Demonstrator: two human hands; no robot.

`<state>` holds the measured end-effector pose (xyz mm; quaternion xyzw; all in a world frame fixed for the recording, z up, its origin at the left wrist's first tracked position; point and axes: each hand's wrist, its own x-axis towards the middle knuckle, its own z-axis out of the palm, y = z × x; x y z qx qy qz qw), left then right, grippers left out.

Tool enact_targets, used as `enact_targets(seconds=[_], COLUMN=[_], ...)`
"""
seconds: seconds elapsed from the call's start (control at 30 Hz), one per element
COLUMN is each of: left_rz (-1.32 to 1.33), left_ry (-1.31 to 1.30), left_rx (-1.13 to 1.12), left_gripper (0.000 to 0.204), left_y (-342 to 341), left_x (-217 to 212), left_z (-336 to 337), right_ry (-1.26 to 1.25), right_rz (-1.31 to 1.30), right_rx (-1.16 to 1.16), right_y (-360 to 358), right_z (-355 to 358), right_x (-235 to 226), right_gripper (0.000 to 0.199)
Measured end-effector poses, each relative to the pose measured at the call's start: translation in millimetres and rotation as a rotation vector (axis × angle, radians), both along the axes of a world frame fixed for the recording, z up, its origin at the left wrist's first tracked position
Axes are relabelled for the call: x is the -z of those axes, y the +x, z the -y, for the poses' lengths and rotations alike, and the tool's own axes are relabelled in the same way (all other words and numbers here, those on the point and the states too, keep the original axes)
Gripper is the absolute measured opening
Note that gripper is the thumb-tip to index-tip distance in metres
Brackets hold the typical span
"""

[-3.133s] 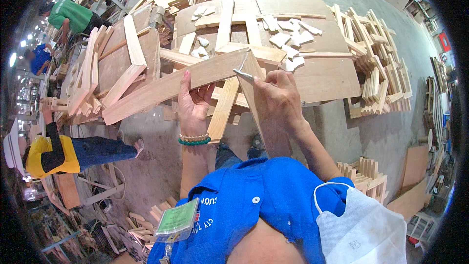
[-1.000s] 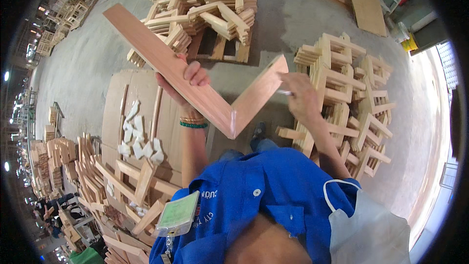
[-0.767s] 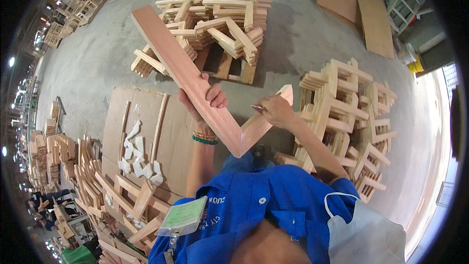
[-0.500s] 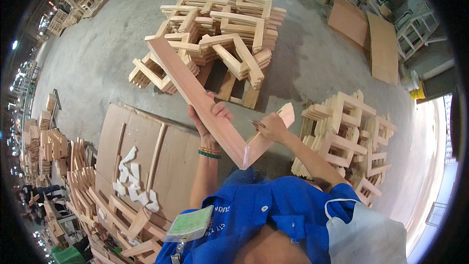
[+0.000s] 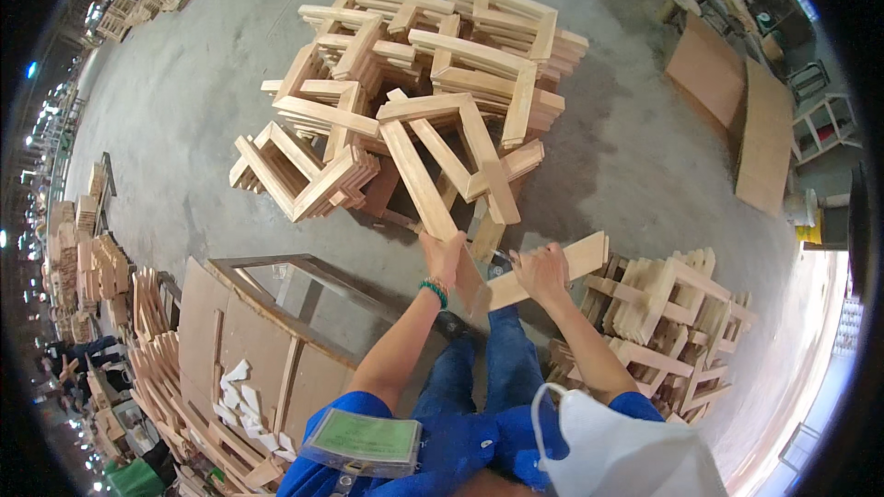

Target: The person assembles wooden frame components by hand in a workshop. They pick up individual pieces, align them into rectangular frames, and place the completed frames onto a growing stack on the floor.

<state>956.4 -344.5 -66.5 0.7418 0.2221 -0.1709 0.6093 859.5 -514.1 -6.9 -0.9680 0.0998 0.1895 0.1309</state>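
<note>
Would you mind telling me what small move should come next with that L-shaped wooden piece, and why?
Probably a short reach forward to lay the L-shaped wooden frame onto the big pile of frames. The left hand grips its long board and the right hand its short board, and the long board's far end already lies over that pile's near edge.

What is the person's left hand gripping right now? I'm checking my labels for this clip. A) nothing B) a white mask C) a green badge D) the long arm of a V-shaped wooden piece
D: the left hand grips the long arm of the V-shaped wooden piece, while the right hand holds its shorter arm.
</note>
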Motion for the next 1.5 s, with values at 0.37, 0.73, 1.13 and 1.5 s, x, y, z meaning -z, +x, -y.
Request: enact_targets(seconds=[0.37,0.73,1.13,1.5], left_rz=[-0.105,0.021,-0.148,-0.229], left_ry=[-0.207,0.216,-0.092,-0.175], left_rx=[0.015,-0.122,-0.007,0.022], left_gripper=[0.052,0.072,0.061,0.043], left_y=[225,273,275,262], left_x=[146,236,236,234], left_z=[56,96,79,85], right_ry=[0.33,0.454,0.463,0.51], right_rz=[0.454,-0.036,-0.114,-0.238], right_rx=[0.3,0.571,0.664,0.718], right_y=[58,-52,-41,-44], right_z=[103,149,142,136], right_x=[80,148,163,166], right_gripper=[0.021,0.024,0.03,0.04])
